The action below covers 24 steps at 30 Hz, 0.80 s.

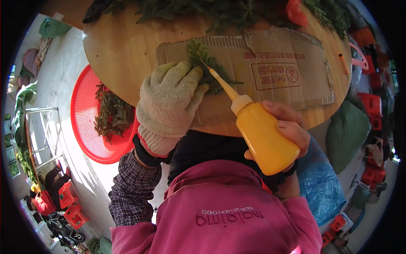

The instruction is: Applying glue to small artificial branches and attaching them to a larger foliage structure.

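My left hand [171,95], in a pale knitted work glove, is closed at the fingertips on a small green conifer sprig [218,75] over a flattened cardboard sheet [277,59]. My bare right hand [291,127] grips a squeeze bottle [265,137] filled with yellow-orange liquid. The bottle tilts up to the left, its long tapered nozzle pointing at the sprig. The nozzle's thin tip meets the sprig's upper part in the picture; whether they touch I cannot tell. Part of the sprig lies hidden behind the gloved fingers.
More green branches [203,12] lie along the far side of the round wooden table [114,46], near a red plastic bag [296,12]. An orange-and-black pen-like tool [343,63] rests at right. A red basket [82,131] with darker sprigs stands left, below the table.
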{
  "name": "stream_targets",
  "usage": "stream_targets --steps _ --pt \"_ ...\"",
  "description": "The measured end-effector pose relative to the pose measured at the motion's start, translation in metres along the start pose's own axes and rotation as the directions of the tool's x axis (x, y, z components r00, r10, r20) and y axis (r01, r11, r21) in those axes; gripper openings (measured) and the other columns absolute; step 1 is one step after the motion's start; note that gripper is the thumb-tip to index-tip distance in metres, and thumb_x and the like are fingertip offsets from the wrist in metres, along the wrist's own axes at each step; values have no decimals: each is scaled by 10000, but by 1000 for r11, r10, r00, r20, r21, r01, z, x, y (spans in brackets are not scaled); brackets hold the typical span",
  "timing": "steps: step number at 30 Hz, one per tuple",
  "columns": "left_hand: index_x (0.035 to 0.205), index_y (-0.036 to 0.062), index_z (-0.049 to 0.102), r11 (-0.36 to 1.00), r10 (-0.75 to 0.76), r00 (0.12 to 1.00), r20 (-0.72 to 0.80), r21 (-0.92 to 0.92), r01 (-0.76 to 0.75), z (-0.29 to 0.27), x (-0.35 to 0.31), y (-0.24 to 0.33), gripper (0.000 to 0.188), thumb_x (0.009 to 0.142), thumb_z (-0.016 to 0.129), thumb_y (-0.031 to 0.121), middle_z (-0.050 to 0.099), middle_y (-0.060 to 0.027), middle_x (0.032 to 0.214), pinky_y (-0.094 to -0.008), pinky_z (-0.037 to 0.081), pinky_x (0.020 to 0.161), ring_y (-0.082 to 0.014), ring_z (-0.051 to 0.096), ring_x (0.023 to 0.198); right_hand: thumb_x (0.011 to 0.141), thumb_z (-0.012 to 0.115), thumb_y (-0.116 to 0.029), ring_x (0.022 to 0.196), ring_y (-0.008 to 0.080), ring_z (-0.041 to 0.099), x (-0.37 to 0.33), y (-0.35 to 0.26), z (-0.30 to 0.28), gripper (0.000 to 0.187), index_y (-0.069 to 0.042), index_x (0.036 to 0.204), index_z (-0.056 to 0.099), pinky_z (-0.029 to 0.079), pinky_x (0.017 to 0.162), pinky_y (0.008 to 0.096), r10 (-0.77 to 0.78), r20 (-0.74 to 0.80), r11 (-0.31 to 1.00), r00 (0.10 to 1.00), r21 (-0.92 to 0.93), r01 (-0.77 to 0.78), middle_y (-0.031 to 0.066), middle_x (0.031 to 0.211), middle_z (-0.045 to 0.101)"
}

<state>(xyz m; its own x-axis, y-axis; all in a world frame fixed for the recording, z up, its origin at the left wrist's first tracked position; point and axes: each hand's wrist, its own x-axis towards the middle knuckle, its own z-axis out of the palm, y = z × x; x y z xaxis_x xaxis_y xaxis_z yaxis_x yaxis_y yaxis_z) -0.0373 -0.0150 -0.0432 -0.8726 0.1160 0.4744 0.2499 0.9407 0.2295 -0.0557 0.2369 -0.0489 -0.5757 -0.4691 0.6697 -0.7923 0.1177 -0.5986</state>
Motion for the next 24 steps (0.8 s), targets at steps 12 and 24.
stream_targets --steps 12,24 --pt "1108 65 714 1000 -6 1000 22 19 6 -1 1 2 307 834 743 201 696 -101 1139 -441 494 940 -325 632 1095 696 948 -236 994 378 707 -2 -5 3 642 -61 1145 525 589 770 434 44 -180 992 983 127 -21 272 1170 645" --pt "1120 80 712 999 -1 1000 23 52 0 -1 1 3 314 834 748 206 691 -92 1140 -441 493 936 -319 631 1091 697 948 -292 1000 372 710 -2 -12 -15 663 -67 1141 510 598 797 445 68 -94 997 993 28 -66 270 1138 660"
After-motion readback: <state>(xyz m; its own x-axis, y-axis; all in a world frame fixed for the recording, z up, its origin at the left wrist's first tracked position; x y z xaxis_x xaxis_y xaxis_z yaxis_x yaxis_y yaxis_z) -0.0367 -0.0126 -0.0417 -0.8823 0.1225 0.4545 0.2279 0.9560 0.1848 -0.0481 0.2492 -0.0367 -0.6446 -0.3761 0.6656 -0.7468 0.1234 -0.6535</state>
